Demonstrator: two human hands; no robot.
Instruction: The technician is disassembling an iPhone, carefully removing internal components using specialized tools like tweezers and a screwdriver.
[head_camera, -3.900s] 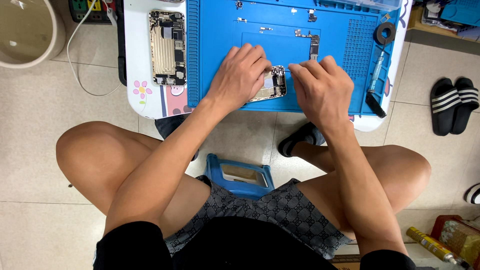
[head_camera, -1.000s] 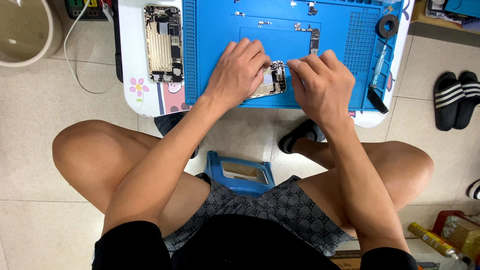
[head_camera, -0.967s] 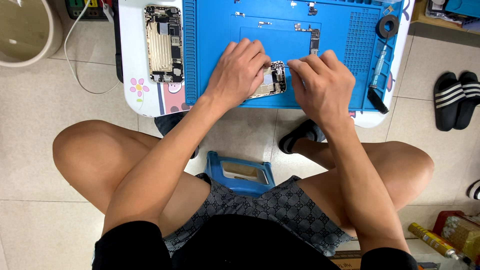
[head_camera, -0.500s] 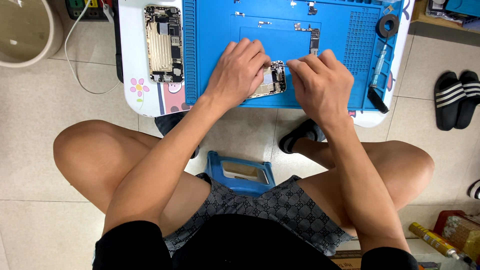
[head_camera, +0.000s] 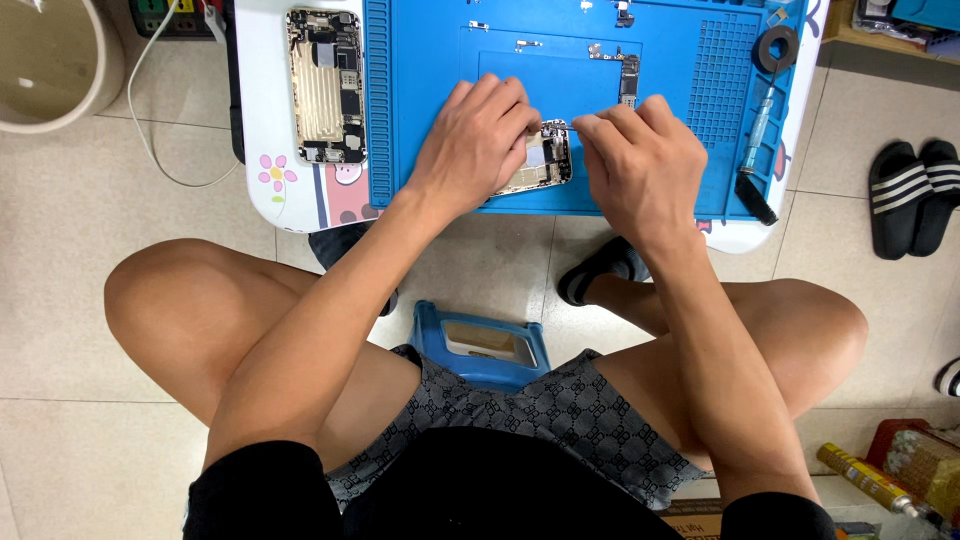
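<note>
Opened phone assembly (head_camera: 545, 160), lying on the blue repair mat (head_camera: 680, 170) directly between the two hands. The left hand (head_camera: 470, 145) lies over its near-left part, fingers curled down on it so that it is pinned to the mat; most of the piece is hidden beneath that hand. The right hand (head_camera: 640, 165) meets its upper right corner with thumb and forefinger pinched narrow, seemingly on a slim metal tool or small part; which of the two is too small to tell. The step in hand appears to be fine work on an inner fitting at that corner. The next move would call for a steady hold by the left hand and a small, controlled motion of the pinched fingertips. What shows of the assembly is a grey metal frame with dark and pale inner parts exposed.

Beyond the right hand lies a narrow logic board (head_camera: 629, 78) with loose small parts (head_camera: 528, 44) near it. To the right of that hand lie a slender screwdriver (head_camera: 757, 130) and a roll of black tape (head_camera: 776, 49). Well left of the left hand, off the mat, rests a second opened phone housing (head_camera: 326, 85).
</note>
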